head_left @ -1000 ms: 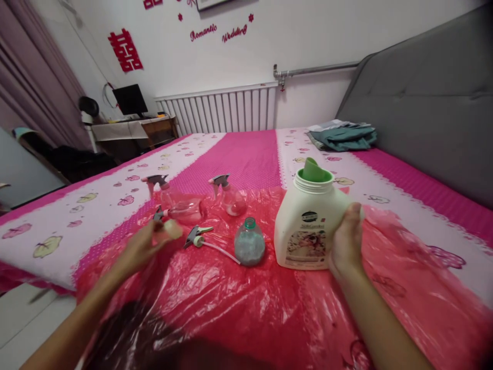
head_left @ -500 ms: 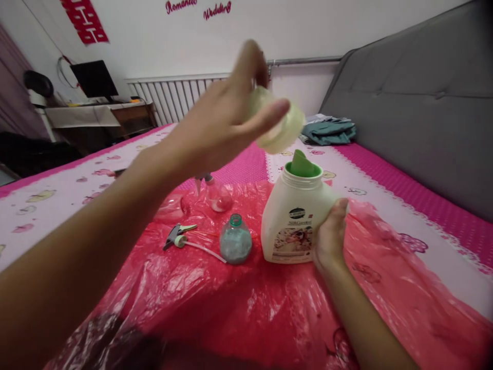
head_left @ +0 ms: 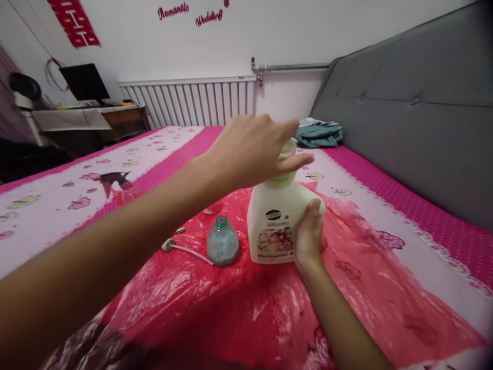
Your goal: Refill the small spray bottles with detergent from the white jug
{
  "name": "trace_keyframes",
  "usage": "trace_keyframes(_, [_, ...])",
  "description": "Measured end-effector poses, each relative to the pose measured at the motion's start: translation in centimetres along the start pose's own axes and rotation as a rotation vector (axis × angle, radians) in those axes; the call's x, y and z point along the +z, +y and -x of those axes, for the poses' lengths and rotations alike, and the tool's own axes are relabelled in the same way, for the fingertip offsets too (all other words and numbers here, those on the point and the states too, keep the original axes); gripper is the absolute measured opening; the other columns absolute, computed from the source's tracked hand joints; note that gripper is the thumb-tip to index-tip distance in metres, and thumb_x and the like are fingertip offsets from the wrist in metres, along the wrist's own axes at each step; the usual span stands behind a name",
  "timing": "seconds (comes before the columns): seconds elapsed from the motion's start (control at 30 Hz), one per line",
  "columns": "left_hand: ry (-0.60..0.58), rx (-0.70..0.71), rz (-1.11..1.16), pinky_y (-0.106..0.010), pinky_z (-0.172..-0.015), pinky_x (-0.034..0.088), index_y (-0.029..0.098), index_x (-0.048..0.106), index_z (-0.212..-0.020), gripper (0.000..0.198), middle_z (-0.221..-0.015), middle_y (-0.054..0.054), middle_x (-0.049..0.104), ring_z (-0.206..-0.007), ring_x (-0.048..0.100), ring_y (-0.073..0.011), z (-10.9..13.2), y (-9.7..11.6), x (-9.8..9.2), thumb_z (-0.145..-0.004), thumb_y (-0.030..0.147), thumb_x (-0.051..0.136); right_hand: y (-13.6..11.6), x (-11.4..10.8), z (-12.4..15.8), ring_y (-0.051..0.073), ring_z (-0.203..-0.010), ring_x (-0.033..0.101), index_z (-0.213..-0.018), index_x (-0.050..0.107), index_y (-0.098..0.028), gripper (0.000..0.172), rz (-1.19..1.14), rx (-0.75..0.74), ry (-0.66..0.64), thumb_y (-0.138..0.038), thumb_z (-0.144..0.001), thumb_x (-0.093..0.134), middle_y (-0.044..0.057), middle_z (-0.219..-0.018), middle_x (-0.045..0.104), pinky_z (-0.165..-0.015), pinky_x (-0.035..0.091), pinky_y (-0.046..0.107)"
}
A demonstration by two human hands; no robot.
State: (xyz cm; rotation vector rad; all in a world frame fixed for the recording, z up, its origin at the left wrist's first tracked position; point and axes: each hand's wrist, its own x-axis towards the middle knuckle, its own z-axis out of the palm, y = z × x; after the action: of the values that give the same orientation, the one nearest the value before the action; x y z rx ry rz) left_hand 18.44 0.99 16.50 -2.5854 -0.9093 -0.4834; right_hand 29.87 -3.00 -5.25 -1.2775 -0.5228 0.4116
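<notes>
A white detergent bottle [head_left: 271,216] stands upright on red plastic sheeting. My left hand [head_left: 256,149] is closed round a pale cap [head_left: 287,149], which sits over the bottle's neck; the green spout is hidden beneath it. At the bottle's right side, my right hand [head_left: 310,234] grips its handle. Just left of it stands a round clear bottle [head_left: 222,244] with an uncapped green neck and cloudy contents. Beside that lies a spray nozzle [head_left: 168,245] with its white tube, partly covered by my left forearm.
Red plastic sheeting [head_left: 181,318] covers the near part of the bed. Another spray bottle [head_left: 115,180] is behind my left forearm. Folded clothes [head_left: 319,134] lie near the grey headboard [head_left: 408,87]. A radiator [head_left: 192,103] lines the wall, and a desk with a monitor [head_left: 85,82] stands far left.
My left hand has lowered the cap from above the detergent bottle onto its neck, covering the green spout. My right hand keeps its grip on the bottle. The view has shifted slightly.
</notes>
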Motion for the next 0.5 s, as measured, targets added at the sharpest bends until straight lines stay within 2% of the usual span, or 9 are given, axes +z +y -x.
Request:
trace_keyframes(0.1, [-0.024, -0.008, 0.038, -0.029, -0.087, 0.045, 0.022, 0.063, -0.129, 0.064, -0.094, -0.008, 0.069, -0.093, 0.066, -0.0204, 0.2, 0.1, 0.6, -0.095, 0.072, 0.042, -0.3, 0.0, 0.0, 0.028, -0.095, 0.074, -0.111, 0.07, -0.018, 0.078, -0.022, 0.024, -0.006, -0.086, -0.09, 0.038, 0.01, -0.098, 0.077, -0.084, 0.056, 0.04])
trace_keyframes(0.17, [-0.077, 0.069, 0.14, -0.029, -0.09, 0.047, 0.025, 0.063, -0.128, 0.052, -0.106, -0.007, 0.071, -0.097, 0.066, -0.0183, 0.1, -0.6, 0.4, -0.097, 0.062, 0.046, -0.4, -0.1, 0.0, 0.028, -0.096, 0.073, -0.109, 0.07, -0.018, 0.078, -0.028, 0.028, -0.006, -0.087, -0.089, 0.038, 0.01, -0.1, 0.077, -0.085, 0.056, 0.041])
trace_keyframes(0.27, [-0.244, 0.252, 0.345, -0.023, -0.097, 0.049, 0.032, 0.067, -0.125, 0.034, -0.129, 0.001, 0.067, -0.111, 0.066, -0.0117, -0.2, -2.5, -0.8, -0.098, 0.041, 0.048, -0.2, -0.1, -0.1, 0.029, -0.098, 0.073, -0.107, 0.069, -0.019, 0.078, -0.027, 0.029, -0.002, -0.088, -0.088, 0.038, 0.01, -0.103, 0.077, -0.087, 0.056, 0.041])
trace_keyframes(0.37, [-0.388, 0.374, 0.443, -0.022, -0.111, 0.047, 0.041, 0.067, -0.126, 0.038, -0.14, 0.009, 0.064, -0.134, 0.059, -0.0106, -0.2, -3.8, -2.2, -0.094, 0.034, 0.049, 0.0, -0.1, -0.2, 0.029, -0.095, 0.073, -0.11, 0.069, -0.019, 0.077, -0.026, 0.024, -0.005, -0.087, -0.089, 0.039, 0.01, -0.102, 0.077, -0.085, 0.056, 0.041])
trace_keyframes(0.43, [-0.346, 0.329, 0.461, -0.025, -0.113, 0.048, 0.043, 0.059, -0.137, 0.044, -0.144, 0.007, 0.062, -0.14, 0.056, -0.0134, 0.1, -3.5, -2.7, -0.094, 0.041, 0.05, 0.1, 0.0, -0.3, 0.028, -0.091, 0.073, -0.109, 0.069, -0.019, 0.076, -0.023, 0.013, -0.005, -0.085, -0.09, 0.039, 0.011, -0.099, 0.077, -0.082, 0.056, 0.041])
trace_keyframes(0.5, [-0.189, 0.202, 0.444, -0.028, -0.11, 0.05, 0.037, 0.053, -0.145, 0.052, -0.142, 0.0, 0.063, -0.135, 0.059, -0.0171, 0.5, -2.6, -2.5, -0.095, 0.052, 0.048, 0.1, 0.0, -0.4, 0.027, -0.087, 0.073, -0.108, 0.069, -0.019, 0.074, -0.018, -0.009, -0.012, -0.083, -0.092, 0.037, 0.01, -0.096, 0.077, -0.079, 0.056, 0.04])
